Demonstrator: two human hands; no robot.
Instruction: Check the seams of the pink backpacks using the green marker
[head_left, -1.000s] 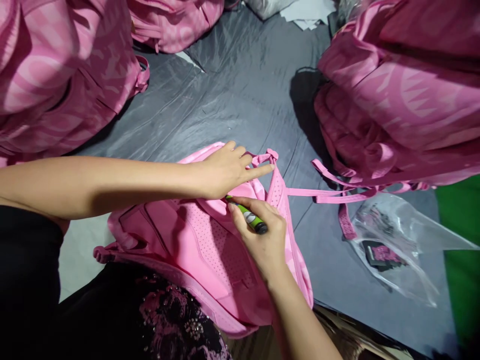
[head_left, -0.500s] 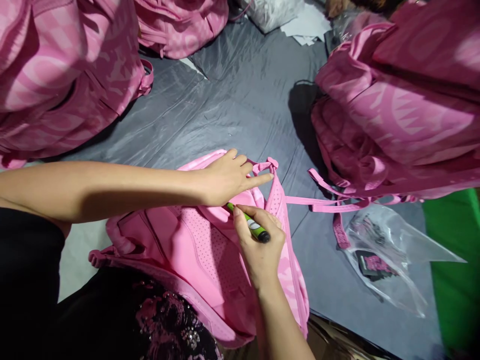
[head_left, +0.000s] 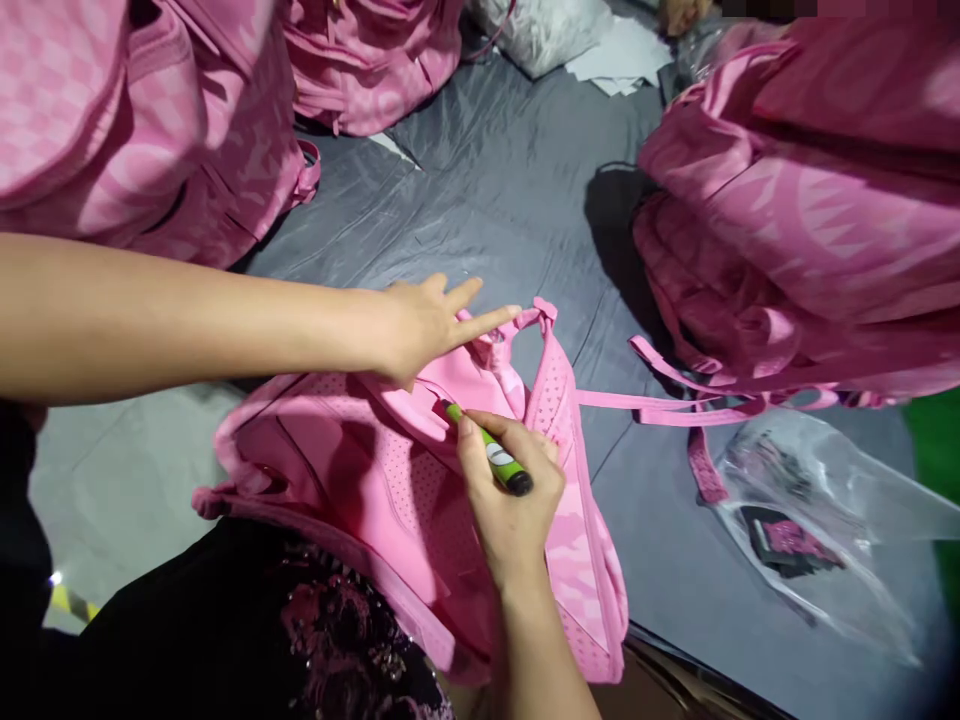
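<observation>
A pink backpack (head_left: 360,470) with dotted mesh padding lies at the table's front edge, partly over my lap. Pressed down on its upper part is my left hand (head_left: 431,325), fingers spread and holding nothing. My right hand (head_left: 517,480) grips a green marker pen (head_left: 491,450) with a black end, its tip at the pink fabric just below my left palm. Beside that hand, a shoulder strap (head_left: 551,390) runs up to a loop, and a thin webbing strap (head_left: 607,400) stretches right.
Pink backpacks stand at the left (head_left: 150,140), the back (head_left: 375,65) and the right (head_left: 810,220). A clear plastic bag (head_left: 847,500) with small dark and pink pieces lies on the grey table cover (head_left: 510,190). Behind are white papers (head_left: 619,55).
My left hand has slid left and slightly up across the backpack, uncovering more pink fabric by the marker tip. The right hand keeps its grip on the marker. The view has shifted slightly.
</observation>
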